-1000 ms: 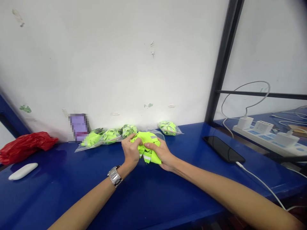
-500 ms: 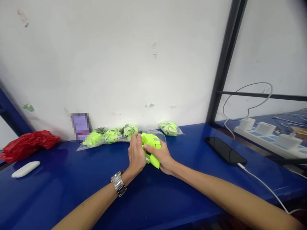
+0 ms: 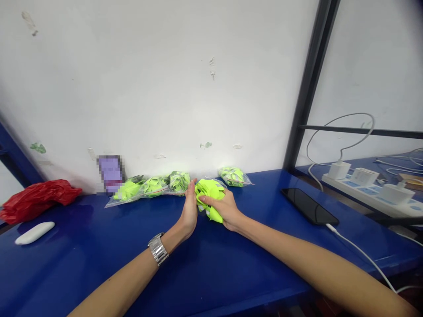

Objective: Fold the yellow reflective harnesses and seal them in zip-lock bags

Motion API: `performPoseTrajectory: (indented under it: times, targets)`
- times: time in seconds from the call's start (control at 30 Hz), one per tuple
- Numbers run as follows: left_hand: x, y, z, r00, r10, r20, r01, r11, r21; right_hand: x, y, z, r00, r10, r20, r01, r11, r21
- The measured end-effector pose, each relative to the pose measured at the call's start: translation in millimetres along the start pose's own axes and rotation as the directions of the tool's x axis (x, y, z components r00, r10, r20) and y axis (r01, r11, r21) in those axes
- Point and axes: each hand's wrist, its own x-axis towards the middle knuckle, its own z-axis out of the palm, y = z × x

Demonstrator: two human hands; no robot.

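Note:
A bundle of neon yellow-green straps (image 3: pixel 209 193) with silvery reflective strips is between my hands, above the blue tabletop (image 3: pixel 109 246). My right hand (image 3: pixel 228 209) is closed round its right side, thumb across the front. Flat and upright, my left hand (image 3: pixel 190 209) has its fingers stretched out, with the palm against or just beside the bundle's left side. Behind my left hand, several clear bags of similar straps (image 3: pixel 153 186) lie in a row along the wall. One more bagged bundle (image 3: pixel 232 176) rests behind my right hand.
A red plastic bag (image 3: pixel 39 200) and a white oval case (image 3: pixel 35 233) lie at the left. A blurred upright phone (image 3: pixel 111 174) leans on the wall. To the right are a black phone (image 3: pixel 309 206) on a white cable, a dark post (image 3: pixel 310 83) and a power strip (image 3: pixel 373 191).
The bundle has risen slightly and turned in my right hand, looking bunched differently. My left hand has straightened and shifted a little left.

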Motion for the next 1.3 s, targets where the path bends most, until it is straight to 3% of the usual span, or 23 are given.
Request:
performPoseTrajectory:
  times: [0.1, 0.2, 0.23, 0.3, 0.4, 0.47, 0.57, 0.63, 0.7, 0.77, 0.8, 0.83, 0.9, 0.97, 1.0, 1.07, 1.13, 1.2, 1.3]
  targets:
    - [10, 8, -10.9, 0.993, 0.034, -0.109, -0.033, 0.999, 0.017, 9, -9, -10, 0.998, -0.070, 0.001, 0.069, 0.994, -0.079]
    - [23, 12, -28.9, 0.965, 0.238, -0.110, -0.194, 0.931, 0.308, 18, -27, -22, 0.994, -0.110, -0.027, 0.105, 0.984, -0.147]
    - [27, 12, -34.5, 0.945, 0.323, -0.042, -0.271, 0.850, 0.452, 21, -34, -25, 0.993, -0.112, -0.047, 0.103, 0.981, -0.163]
    - [34, 9, -42.0, 0.888, 0.421, 0.186, -0.416, 0.562, 0.715, 26, -45, -32, 0.989, -0.110, -0.099, 0.092, 0.981, -0.172]
    - [43, 3, -40.8, 0.794, 0.373, 0.480, -0.553, 0.114, 0.825, 31, -51, -39, 0.983, -0.097, -0.156, 0.071, 0.984, -0.165]
    - [48, 1, -33.5, 0.756, 0.359, 0.547, -0.581, -0.016, 0.814, 34, -52, -41, 0.983, -0.089, -0.160, 0.062, 0.984, -0.168]
    - [48, 6, -20.6, 0.747, 0.396, 0.533, -0.561, -0.055, 0.826, 35, -55, -44, 0.983, -0.106, -0.148, 0.082, 0.984, -0.156]
    - [37, 12, -13.6, 0.738, 0.426, 0.524, -0.542, -0.089, 0.836, 36, -63, -46, 0.979, -0.121, -0.162, 0.098, 0.985, -0.144]
    - [16, 19, -8.2, 0.695, 0.474, 0.541, -0.536, -0.159, 0.829, 35, -72, -49, 0.974, -0.146, -0.172, 0.125, 0.984, -0.130]
    - [-12, 23, -4.0, 0.567, 0.559, 0.605, -0.516, -0.332, 0.790, 34, -80, -52, 0.974, -0.172, -0.150, 0.157, 0.982, -0.110]
    - [-27, 25, -2.6, 0.545, 0.585, 0.601, -0.476, -0.374, 0.796, 33, -83, -53, 0.975, -0.179, -0.133, 0.167, 0.981, -0.100]
    - [-42, 26, -2.1, 0.563, 0.581, 0.587, -0.438, -0.393, 0.809, 31, -84, -53, 0.977, -0.178, -0.117, 0.167, 0.981, -0.098]
    - [-63, 28, -4.9, 0.653, 0.534, 0.537, -0.375, -0.388, 0.842, 29, -82, -52, 0.985, -0.146, -0.097, 0.134, 0.984, -0.114]
    - [-71, 31, -14.6, 0.714, 0.470, 0.518, -0.419, -0.305, 0.855, 26, -78, -50, 0.991, -0.100, -0.091, 0.086, 0.986, -0.146]
    - [-70, 34, -22.1, 0.715, 0.447, 0.537, -0.484, -0.237, 0.843, 25, -75, -48, 0.993, -0.074, -0.088, 0.059, 0.985, -0.161]
    - [-57, 43, -41.0, 0.672, 0.436, 0.599, -0.636, -0.074, 0.768, 23, -72, -45, 0.997, -0.033, -0.068, 0.020, 0.983, -0.183]
    - [-34, 53, -60.3, 0.712, 0.426, 0.559, -0.645, 0.081, 0.760, 23, -71, -44, 0.999, -0.013, -0.040, 0.005, 0.980, -0.197]
    - [-10, 61, -73.6, 0.769, 0.321, 0.552, -0.628, 0.221, 0.746, 22, -72, -43, 1.000, -0.011, -0.025, 0.005, 0.979, -0.204]
    - [18, 64, -74.4, 0.771, 0.106, 0.628, -0.617, 0.365, 0.697, 22, -74, -44, 0.999, -0.005, -0.032, -0.002, 0.976, -0.219]
